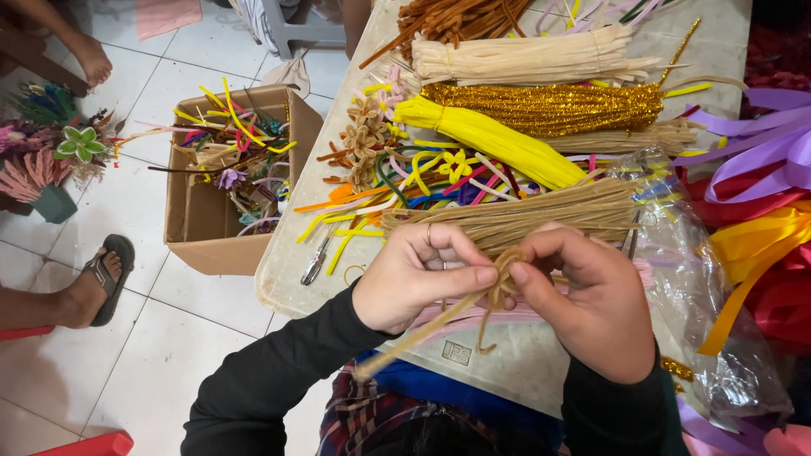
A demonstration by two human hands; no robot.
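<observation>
- Your left hand (414,274) and right hand (591,295) meet over the near edge of the surface (524,363), fingertips almost touching.
- Both hands pinch the same tan pipe cleaner (498,287): each grip is closed tight on it, thumb against forefinger, around a small loop twisted at the middle.
- The long tail of that tan pipe cleaner runs down and away from the loop toward your left sleeve, past the surface's edge.
- Just beyond the loop lies a bundle of tan stems (524,215), flat on the surface.
- Farther beyond it sit a yellow bundle (490,139), a glittery gold bundle (549,105) and a cream bundle (524,59).
- Left of the loop, a small pair of pliers (315,260) rests near the surface's edge.
- Farther left, on the floor, a cardboard box (203,224) holds loose coloured stems.
</observation>
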